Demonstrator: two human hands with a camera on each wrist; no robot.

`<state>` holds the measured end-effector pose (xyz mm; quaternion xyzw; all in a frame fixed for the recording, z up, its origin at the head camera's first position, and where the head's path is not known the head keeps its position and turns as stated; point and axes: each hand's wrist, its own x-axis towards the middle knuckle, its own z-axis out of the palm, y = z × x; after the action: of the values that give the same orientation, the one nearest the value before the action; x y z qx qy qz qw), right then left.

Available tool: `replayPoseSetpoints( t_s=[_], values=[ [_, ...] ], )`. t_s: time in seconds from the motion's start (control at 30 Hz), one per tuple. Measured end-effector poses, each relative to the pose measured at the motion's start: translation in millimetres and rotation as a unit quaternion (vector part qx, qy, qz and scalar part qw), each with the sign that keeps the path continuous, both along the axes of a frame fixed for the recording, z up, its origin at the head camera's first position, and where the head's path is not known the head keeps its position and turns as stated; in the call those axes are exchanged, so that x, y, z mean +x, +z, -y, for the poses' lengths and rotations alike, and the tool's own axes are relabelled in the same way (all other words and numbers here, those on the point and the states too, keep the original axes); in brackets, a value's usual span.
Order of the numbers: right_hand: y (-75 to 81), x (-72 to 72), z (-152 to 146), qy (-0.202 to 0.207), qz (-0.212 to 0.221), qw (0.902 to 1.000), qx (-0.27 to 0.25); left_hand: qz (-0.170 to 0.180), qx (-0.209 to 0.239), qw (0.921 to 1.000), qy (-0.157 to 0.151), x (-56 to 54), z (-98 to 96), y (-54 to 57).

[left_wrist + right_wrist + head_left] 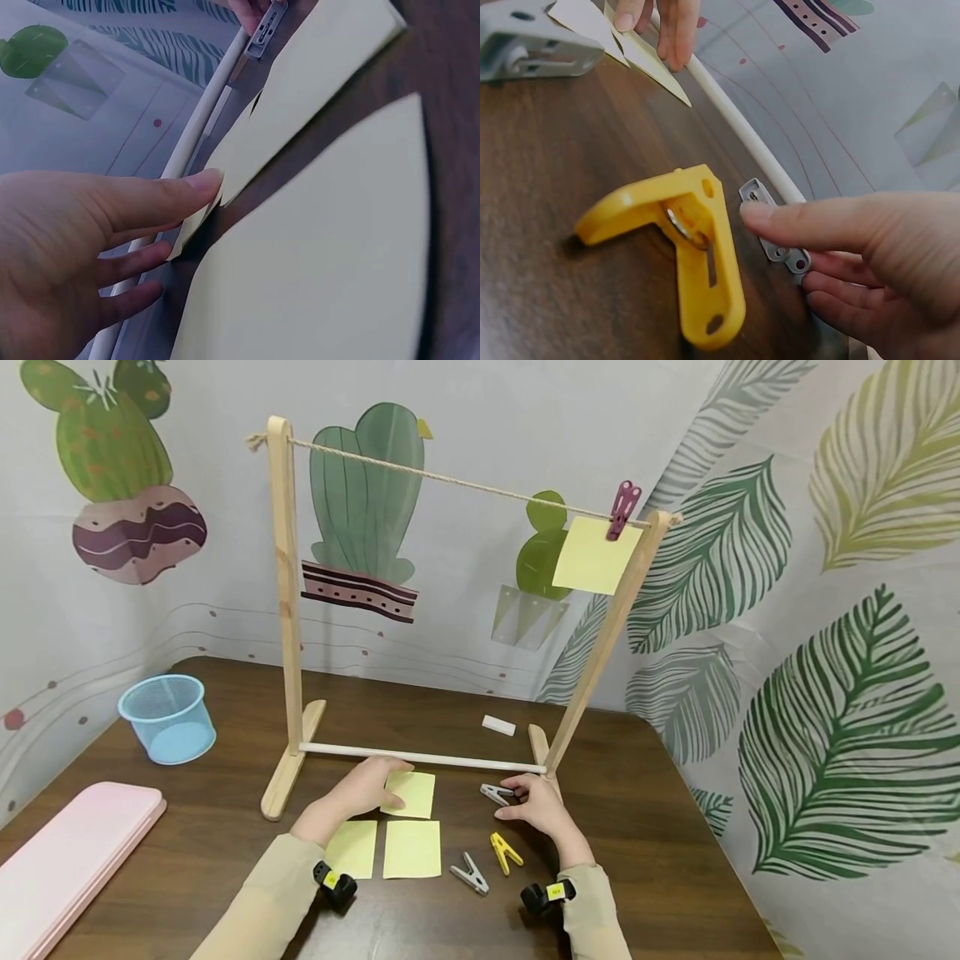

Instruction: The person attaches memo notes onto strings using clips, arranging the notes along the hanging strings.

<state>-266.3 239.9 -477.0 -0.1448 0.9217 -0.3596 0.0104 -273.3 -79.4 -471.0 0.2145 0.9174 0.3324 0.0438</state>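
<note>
My left hand pinches the left edge of a yellow sticky note just in front of the white rod. In the left wrist view its thumb lies over the note's edge, the other fingers beyond it. A grey clothespin is held between the thumb and fingers of my right hand, by the rack's right foot. Two more sticky notes, one on the left and one beside it, lie nearer. A yellow clothespin and another grey clothespin lie to their right.
A wooden rack carries a slanting string. Near its right end a purple clothespin holds a sticky note. The white rod joins the feet. Also around are a white block, blue mesh basket and pink case.
</note>
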Motion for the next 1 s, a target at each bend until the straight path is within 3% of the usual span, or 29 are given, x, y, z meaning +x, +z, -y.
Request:
replayPoseSetpoints(
  t_s=[0.47,1.0],
  values=[
    [0.2,-0.6,-1.1,-0.012,-0.002,0.9999,0.006,0.003,-0.014,0.9998,0.013,0.4,-0.1,0.7],
    [-3.1,-1.2,-3.2,-0.015,-0.009,0.9999,-0.003,-0.048,-0.032,0.9982,0.015,-2.2,-2.4,-2.3]
  ],
)
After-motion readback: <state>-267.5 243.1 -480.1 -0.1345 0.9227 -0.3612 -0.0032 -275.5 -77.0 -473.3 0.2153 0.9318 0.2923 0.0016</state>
